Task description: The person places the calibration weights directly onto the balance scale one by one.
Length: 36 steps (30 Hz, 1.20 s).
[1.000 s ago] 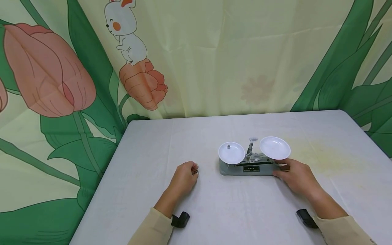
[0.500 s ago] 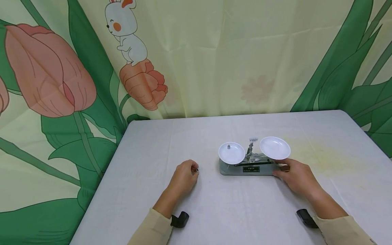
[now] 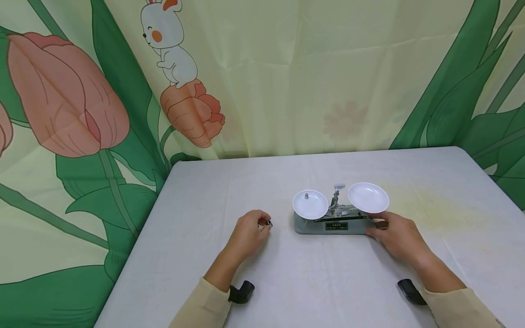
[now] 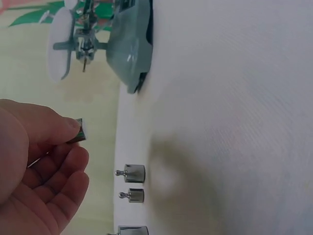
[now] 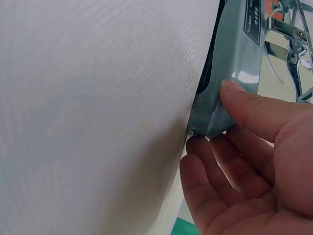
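Observation:
In the head view, my left hand (image 3: 248, 234) pinches a small shiny metal weight (image 3: 269, 223) between thumb and fingertip, left of a grey-green balance scale (image 3: 305, 226). The left wrist view shows that weight (image 4: 81, 131) only in part, its knob hidden. My right hand (image 3: 395, 234) grips the right end of the scale's base; in the right wrist view the thumb (image 5: 244, 103) lies on its front and the fingers curl at the end. On the left white pan (image 3: 309, 210) stands a small knobbed weight (image 3: 306, 196). The right pan (image 3: 368, 198) bears nothing visible.
Several knobbed metal weights, such as one cylinder (image 4: 134, 174), stand on the white-covered table (image 3: 328, 278) near my left hand; the head view does not show them. A printed curtain (image 3: 287, 82) hangs behind the table's far edge.
My left hand has shifted slightly right and away from me, and the weight in its fingertips shows more clearly. The right hand and the balance scale stay in place.

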Tool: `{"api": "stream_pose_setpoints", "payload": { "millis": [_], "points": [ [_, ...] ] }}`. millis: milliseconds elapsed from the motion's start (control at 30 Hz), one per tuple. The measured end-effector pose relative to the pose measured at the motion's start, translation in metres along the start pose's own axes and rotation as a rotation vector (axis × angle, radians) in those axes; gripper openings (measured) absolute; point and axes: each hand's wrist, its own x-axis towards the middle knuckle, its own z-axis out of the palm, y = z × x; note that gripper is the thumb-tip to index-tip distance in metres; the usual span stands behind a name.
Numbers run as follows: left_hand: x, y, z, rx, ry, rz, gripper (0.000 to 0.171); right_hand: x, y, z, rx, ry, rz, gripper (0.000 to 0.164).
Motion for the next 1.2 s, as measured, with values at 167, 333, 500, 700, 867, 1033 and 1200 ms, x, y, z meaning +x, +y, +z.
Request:
{"api": "stream_pose_setpoints", "payload": {
  "millis": [167, 333, 500, 700, 867, 1033, 1200],
  "points": [
    [0.0, 0.005, -0.003, -0.021, -0.015, 0.004, 0.012, 0.0, 0.0, 0.0, 0.002, 0.0, -0.005, 0.048],
    [0.001, 0.011, -0.006, -0.042, -0.004, 0.029, 0.014, 0.0, 0.0, 0.0, 0.003, -0.001, -0.006, 0.049],
    [0.004, 0.017, -0.009, -0.052, 0.005, 0.058, 0.016, 0.0, 0.0, 0.0, 0.001, -0.007, 0.008, 0.05],
    [0.01, 0.025, -0.012, -0.069, -0.005, 0.083, 0.017, 0.001, 0.0, 0.0, 0.0, -0.014, 0.013, 0.05],
    [0.016, 0.034, -0.016, -0.077, -0.012, 0.123, 0.017, 0.001, 0.0, 0.0, -0.003, -0.013, 0.009, 0.049],
    [0.026, 0.045, -0.018, -0.078, -0.026, 0.148, 0.017, 0.0, -0.001, 0.001, -0.003, -0.017, 0.02, 0.05],
    [0.038, 0.056, -0.015, -0.087, -0.06, 0.151, 0.019, 0.0, -0.002, 0.001, -0.006, -0.014, 0.021, 0.05]
  ]
}}
